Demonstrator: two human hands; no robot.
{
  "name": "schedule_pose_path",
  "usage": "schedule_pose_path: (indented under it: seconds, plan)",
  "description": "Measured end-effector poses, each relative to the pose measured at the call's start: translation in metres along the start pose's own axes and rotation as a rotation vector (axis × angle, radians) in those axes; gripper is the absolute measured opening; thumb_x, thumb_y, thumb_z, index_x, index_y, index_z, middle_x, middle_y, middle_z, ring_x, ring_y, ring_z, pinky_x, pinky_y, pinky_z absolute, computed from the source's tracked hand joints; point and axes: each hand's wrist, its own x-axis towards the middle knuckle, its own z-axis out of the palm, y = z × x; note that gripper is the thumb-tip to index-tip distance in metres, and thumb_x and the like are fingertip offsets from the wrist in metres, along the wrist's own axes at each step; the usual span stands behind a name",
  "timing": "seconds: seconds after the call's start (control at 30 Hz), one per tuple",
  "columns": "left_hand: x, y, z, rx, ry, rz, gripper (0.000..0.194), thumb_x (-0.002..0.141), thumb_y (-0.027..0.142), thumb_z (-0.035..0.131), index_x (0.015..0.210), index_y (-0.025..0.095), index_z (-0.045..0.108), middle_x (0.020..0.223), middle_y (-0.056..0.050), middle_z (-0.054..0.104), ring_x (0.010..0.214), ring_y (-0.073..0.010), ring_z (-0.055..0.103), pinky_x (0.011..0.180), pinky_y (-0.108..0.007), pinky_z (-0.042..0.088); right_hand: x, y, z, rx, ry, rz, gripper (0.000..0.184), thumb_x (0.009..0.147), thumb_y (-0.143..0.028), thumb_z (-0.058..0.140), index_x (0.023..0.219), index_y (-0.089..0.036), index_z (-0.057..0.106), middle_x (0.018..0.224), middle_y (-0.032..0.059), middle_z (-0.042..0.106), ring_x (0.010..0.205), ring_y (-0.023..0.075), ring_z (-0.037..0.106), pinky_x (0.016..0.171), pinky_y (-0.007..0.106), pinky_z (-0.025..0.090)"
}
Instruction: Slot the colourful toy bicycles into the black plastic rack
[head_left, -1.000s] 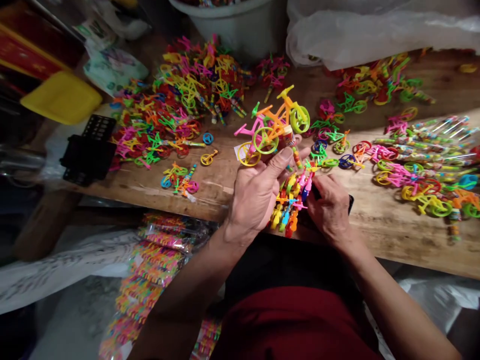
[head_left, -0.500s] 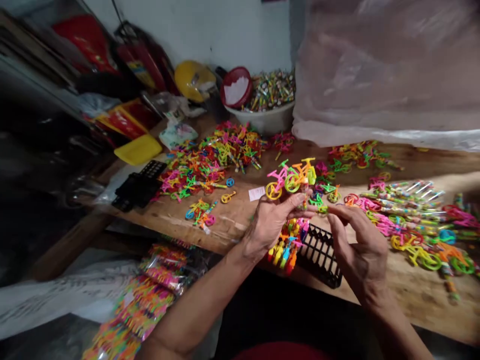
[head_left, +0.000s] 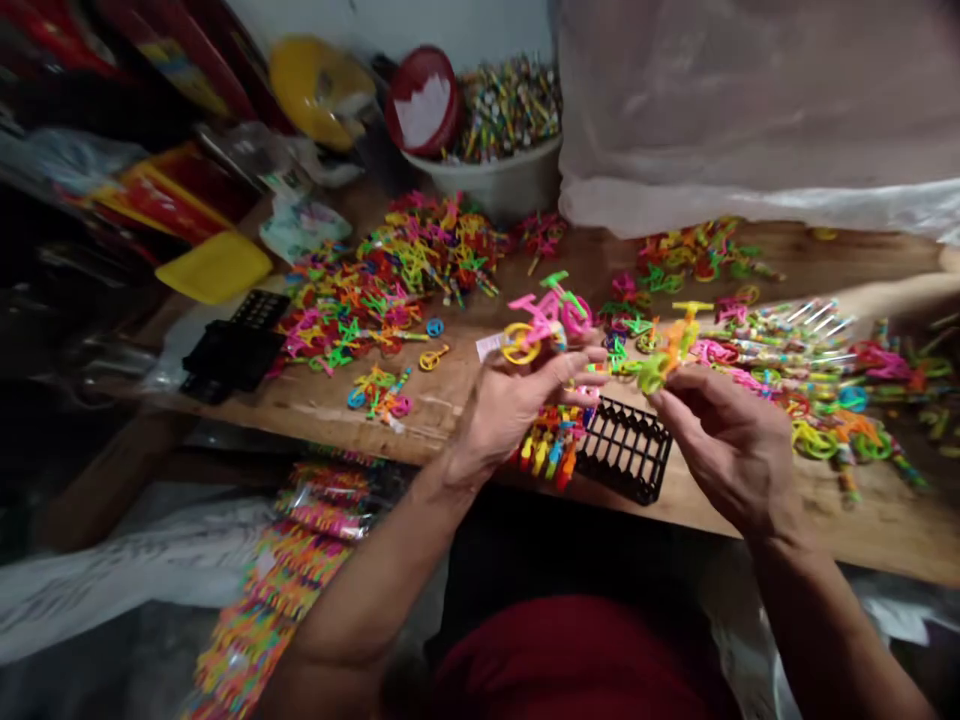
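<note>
Wooden table (head_left: 442,400) runs across the scene, lamplit on the right, dim on the left. Plastic sheet (head_left: 750,110) hangs over its far right edge; tub (head_left: 517,185) of small printed tubes stands far centre. Large heap (head_left: 420,255) of bright toy bikes lies left of centre. Black rack (head_left: 628,447) sits at the near edge between the forearms, a block of coloured pieces (head_left: 551,440) against its left end.

Hands: both narrow and loaded, raised above the table. Left hand (head_left: 510,400) has the pink bike (head_left: 544,320) between thumb and fingers, its other fingers reaching out rightward. Right hand (head_left: 739,445), just right of and above the rack, pinches the orange bike (head_left: 679,340) at its low end, bars up. The two bikes are apart; blur hides the exact contact points.

Handling, judged: thin moulded plastic, so very light; frames fairly stiff, with some give at bars and wheel rims. Surface probably smooth, mildly slippery, easy to twist in a pinch. Thin bars look the likeliest to snap. Best hold: light thumb-and-finger pinch on the middle of the frame, clear of the wheels, which may turn and catch neighbours.
</note>
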Motion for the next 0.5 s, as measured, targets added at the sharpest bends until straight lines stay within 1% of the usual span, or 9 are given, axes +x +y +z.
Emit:
schedule_pose_path:
  seconds: [0.03, 0.1, 0.17, 0.23, 0.3, 0.37, 0.5]
  plan:
    - [-0.005, 0.001, -0.003, 0.009, 0.030, 0.030, 0.031, 0.080, 0.031, 0.082, 0.104, 0.014, 0.072, 0.108, -0.010, 0.076, 0.095, -0.0257, 0.075, 0.070, -0.031, 0.065, -0.013, 0.003, 0.001, -0.039, -0.019, 0.007, 0.007, 0.093, -0.026, 0.063, 0.093, -0.020, 0.066, 0.082, 0.0007, 0.068, 0.070, 0.0125, 0.062, 0.066, 0.025, 0.048]
    - [-0.014, 0.000, -0.007, -0.001, 0.071, 0.062, 0.030, 0.082, 0.031, 0.081, 0.106, 0.015, 0.071, 0.106, -0.008, 0.076, 0.101, -0.0256, 0.074, 0.075, -0.031, 0.065, -0.039, 0.012, 0.009, -0.107, -0.041, -0.013, 0.007, 0.092, -0.022, 0.061, 0.096, -0.020, 0.066, 0.084, 0.0019, 0.070, 0.072, 0.0137, 0.064, 0.067, 0.025, 0.049]
    - [-0.022, -0.005, -0.008, -0.036, 0.088, 0.062, 0.027, 0.084, 0.030, 0.079, 0.105, 0.015, 0.070, 0.106, -0.008, 0.076, 0.106, -0.0250, 0.072, 0.085, -0.034, 0.064, -0.061, 0.021, 0.023, -0.138, -0.023, -0.061, 0.014, 0.090, -0.019, 0.060, 0.102, -0.020, 0.066, 0.089, 0.0040, 0.072, 0.077, 0.0165, 0.067, 0.071, 0.028, 0.051]
    - [-0.026, -0.014, -0.007, -0.074, 0.097, 0.054, 0.021, 0.086, 0.027, 0.076, 0.102, 0.015, 0.071, 0.107, -0.008, 0.076, 0.109, -0.0246, 0.072, 0.093, -0.035, 0.062, -0.074, 0.028, 0.040, -0.143, -0.007, -0.099, 0.017, 0.089, -0.017, 0.059, 0.103, -0.020, 0.066, 0.092, 0.0054, 0.073, 0.082, 0.0190, 0.067, 0.076, 0.033, 0.051]
    - [-0.026, -0.021, -0.006, -0.106, 0.106, 0.045, 0.017, 0.087, 0.024, 0.075, 0.100, 0.015, 0.072, 0.108, -0.007, 0.076, 0.111, -0.0244, 0.071, 0.095, -0.035, 0.061, -0.077, 0.031, 0.055, -0.141, -0.007, -0.101, 0.014, 0.090, -0.016, 0.057, 0.101, -0.020, 0.065, 0.090, 0.0053, 0.072, 0.083, 0.0199, 0.066, 0.079, 0.036, 0.049]
    - [-0.024, -0.025, -0.007, -0.134, 0.114, 0.034, 0.016, 0.087, 0.023, 0.074, 0.100, 0.015, 0.072, 0.107, -0.007, 0.076, 0.111, -0.0243, 0.071, 0.096, -0.035, 0.060, -0.076, 0.032, 0.064, -0.148, -0.007, -0.095, 0.013, 0.091, -0.017, 0.055, 0.099, -0.021, 0.064, 0.090, 0.0051, 0.071, 0.083, 0.0202, 0.064, 0.079, 0.037, 0.048]
    - [-0.020, -0.025, -0.009, -0.166, 0.105, 0.014, 0.014, 0.088, 0.022, 0.073, 0.100, 0.015, 0.072, 0.106, -0.007, 0.076, 0.109, -0.0243, 0.072, 0.099, -0.038, 0.059, -0.073, 0.030, 0.071, -0.210, -0.024, -0.112, 0.013, 0.091, -0.014, 0.050, 0.090, -0.021, 0.061, 0.082, 0.0043, 0.067, 0.081, 0.0202, 0.061, 0.076, 0.036, 0.046]
